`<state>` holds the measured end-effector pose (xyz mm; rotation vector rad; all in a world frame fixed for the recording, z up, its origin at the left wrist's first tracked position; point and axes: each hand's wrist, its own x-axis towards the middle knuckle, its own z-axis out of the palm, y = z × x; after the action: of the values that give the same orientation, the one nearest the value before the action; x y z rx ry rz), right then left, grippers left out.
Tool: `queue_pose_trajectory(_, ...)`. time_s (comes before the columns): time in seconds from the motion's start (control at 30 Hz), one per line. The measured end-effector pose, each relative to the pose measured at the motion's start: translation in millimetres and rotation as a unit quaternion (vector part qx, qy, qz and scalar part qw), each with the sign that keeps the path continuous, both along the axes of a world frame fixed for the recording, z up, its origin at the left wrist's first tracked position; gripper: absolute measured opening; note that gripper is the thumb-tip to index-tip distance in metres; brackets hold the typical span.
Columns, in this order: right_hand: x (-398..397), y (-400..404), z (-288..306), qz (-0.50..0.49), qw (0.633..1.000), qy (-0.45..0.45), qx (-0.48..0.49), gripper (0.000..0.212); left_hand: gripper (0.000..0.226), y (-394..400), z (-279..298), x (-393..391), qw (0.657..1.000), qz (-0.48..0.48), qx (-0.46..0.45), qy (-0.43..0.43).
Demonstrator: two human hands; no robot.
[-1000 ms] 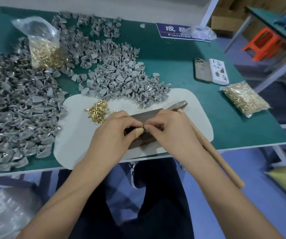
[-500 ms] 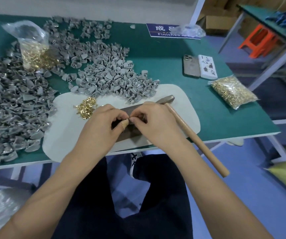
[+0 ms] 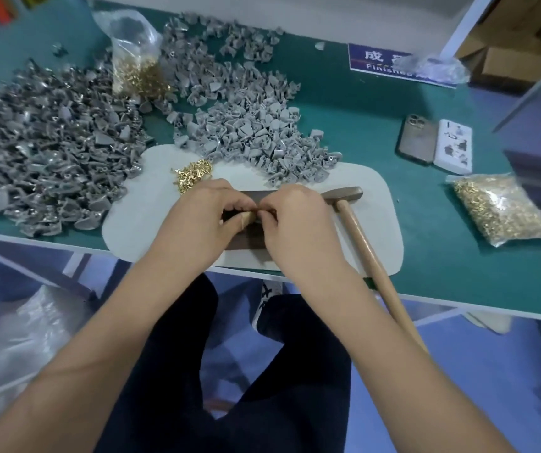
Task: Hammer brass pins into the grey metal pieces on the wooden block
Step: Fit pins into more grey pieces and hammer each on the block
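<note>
Green table (image 3: 354, 125) with two clear bags (image 3: 133, 57) (image 3: 504, 209) of brass pins.

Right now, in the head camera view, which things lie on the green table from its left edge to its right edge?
Large heap of dark grey metal pieces → small loose pile of brass pins → wooden-handled hammer → grey phone lying face down → white patterned phone case → clear plastic bag full of brass pins.

pinched item between both hands' (image 3: 264, 213) fingertips too small
</note>
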<state>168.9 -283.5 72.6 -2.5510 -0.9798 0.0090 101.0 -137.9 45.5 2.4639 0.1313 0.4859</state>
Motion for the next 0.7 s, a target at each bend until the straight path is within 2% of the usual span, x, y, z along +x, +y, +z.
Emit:
queue_pose_trajectory(0.23, -0.8, -0.6, -0.3, 0.027, 0.999, -0.023, -0.033, 0.020, 0.016, -3.6, 2.7, -1.3, 1.000, 0.018, -0.002, -0.001)
queue_pose_trajectory(0.43, 4.8, -5.2, -0.5, 0.001, 0.998, 0.030, 0.047, 0.017, 0.014, 1.3, 0.1, -0.6, 1.000, 0.004, -0.012, 0.005)
queue_pose_trajectory(0.7, -1.4, -8.8, -7.2, -0.029, 0.991, 0.027, 0.126, 0.013, 0.009, 4.0, -4.9, -2.4, 0.999, 0.010, -0.033, 0.009)
